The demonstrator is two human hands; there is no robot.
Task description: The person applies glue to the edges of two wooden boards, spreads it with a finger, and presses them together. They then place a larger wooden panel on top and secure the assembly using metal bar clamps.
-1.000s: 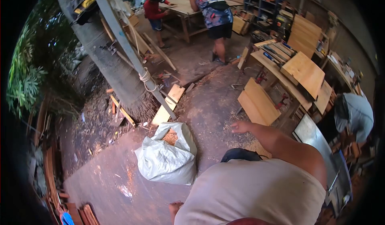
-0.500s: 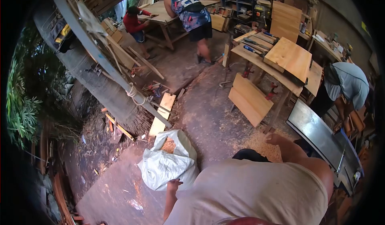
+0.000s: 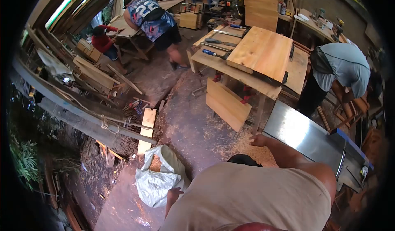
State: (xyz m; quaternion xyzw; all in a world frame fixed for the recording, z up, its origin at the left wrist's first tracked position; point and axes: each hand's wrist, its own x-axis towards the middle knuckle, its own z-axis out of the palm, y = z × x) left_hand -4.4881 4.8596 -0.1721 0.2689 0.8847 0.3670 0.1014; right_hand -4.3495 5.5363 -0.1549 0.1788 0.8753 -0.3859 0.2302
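A white woven sack [image 3: 158, 185] stands on the ground in front of me, its mouth open on wood shavings [image 3: 156, 164]. My left hand [image 3: 174, 194] is at the sack's near right side, fingers curled against the material; the grip is partly hidden. Farther right, my right hand [image 3: 258, 140] reaches out over a heap of shavings [image 3: 263, 153] on the floor. Its fingers are stretched out with nothing seen in them. My shirt and body cover the space between the two arms.
A workbench [image 3: 197, 57] holds a thick wooden panel [image 3: 263, 52] and clamps; another board [image 3: 227, 103] leans below. At right is a metal-topped machine [image 3: 292, 124], with a bent-over person [image 3: 345, 66] beyond. Two people work at a far table [image 3: 127, 32]. A plank [image 3: 146, 132] lies behind the sack.
The view has turned, so the bench, machine and people appear farther left. My left hand stays by the sack and my right hand by the shavings heap. The bent person remains at the right.
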